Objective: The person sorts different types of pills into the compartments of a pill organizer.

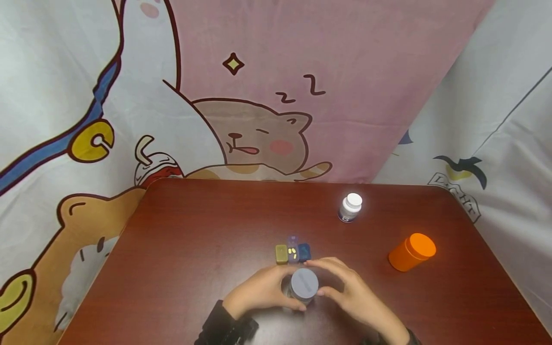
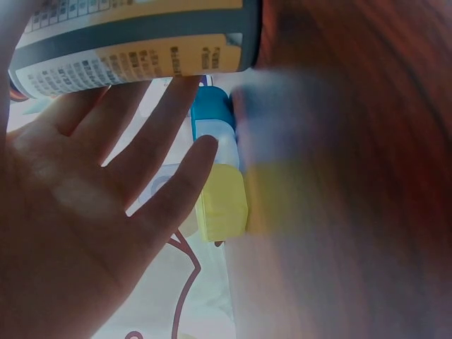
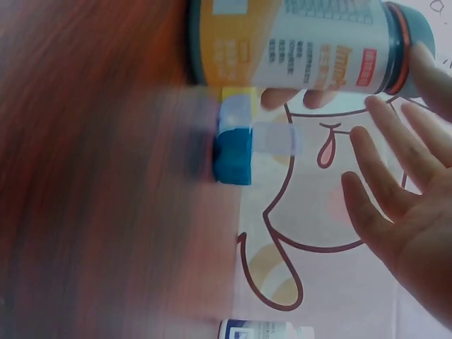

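Bottle (image 3: 296, 42), orange-and-white-labelled plastic cylinder, upright.
My left grip (image 1: 265, 288) clasps it; my right grip (image 1: 355, 291), spread, adjoins its grey lid (image 1: 304, 282).

Counted: 1 grey-capped bottle (image 1: 304, 283), 1 white bottle (image 1: 350, 207), 1 orange bottle (image 1: 411, 252), total 3; 3 adjoining small compartments (image 1: 281, 255), at least 3 pale pieces (image 1: 294, 250); 1 left hand (image 1: 268, 288), 1 right hand (image 1: 350, 291); 1 table (image 1: 207, 230).

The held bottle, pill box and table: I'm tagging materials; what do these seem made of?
Held bottle: perhaps plastic or glass; its printed label hides most of it. The gray cap looks plastic, dull and evenly colored. Pill box: probably smooth, tinted plastic; its raised lid looks see-through. Table: glossy wood or laminate; dark streaks run like grain, and it mirrors the pill box's colors.
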Tool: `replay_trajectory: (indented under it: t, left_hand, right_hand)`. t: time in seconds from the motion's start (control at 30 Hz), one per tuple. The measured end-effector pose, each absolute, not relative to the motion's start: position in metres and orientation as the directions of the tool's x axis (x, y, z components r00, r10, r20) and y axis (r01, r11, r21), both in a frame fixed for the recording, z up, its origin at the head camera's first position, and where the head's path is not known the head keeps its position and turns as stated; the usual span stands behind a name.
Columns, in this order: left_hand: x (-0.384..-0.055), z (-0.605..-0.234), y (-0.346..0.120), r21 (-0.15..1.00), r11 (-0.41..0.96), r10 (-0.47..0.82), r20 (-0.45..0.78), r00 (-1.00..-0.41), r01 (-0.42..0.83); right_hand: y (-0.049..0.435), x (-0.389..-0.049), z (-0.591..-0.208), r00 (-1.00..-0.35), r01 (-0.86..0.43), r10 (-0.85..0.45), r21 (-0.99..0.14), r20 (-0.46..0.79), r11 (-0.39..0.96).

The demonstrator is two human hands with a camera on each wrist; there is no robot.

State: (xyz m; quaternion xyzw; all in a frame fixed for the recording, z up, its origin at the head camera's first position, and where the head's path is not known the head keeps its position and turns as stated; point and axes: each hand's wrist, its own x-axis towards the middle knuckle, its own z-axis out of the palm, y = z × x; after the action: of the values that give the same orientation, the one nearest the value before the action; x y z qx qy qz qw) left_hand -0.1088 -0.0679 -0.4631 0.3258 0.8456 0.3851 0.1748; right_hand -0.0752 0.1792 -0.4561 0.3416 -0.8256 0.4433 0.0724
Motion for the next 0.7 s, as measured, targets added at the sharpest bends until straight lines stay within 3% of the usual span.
replay_trajectory:
  t: [0.43,0.7]
  left_hand:
    - [-0.109,-0.461,-0.067,0.769,0.496,0.677,-0.051,-0.734,0.404]
    - [-0.108,-0.462,-0.068,0.77,0.504,0.674,-0.066,-0.736,0.392]
  right_hand:
    - [0.169,-0.07,-0.451,-0.716,-0.686,-0.503,-0.623,0.485,0.376]
    - [0.15,-0.057,-0.453,-0.778,-0.626,-0.429,-0.625,0.459,0.466]
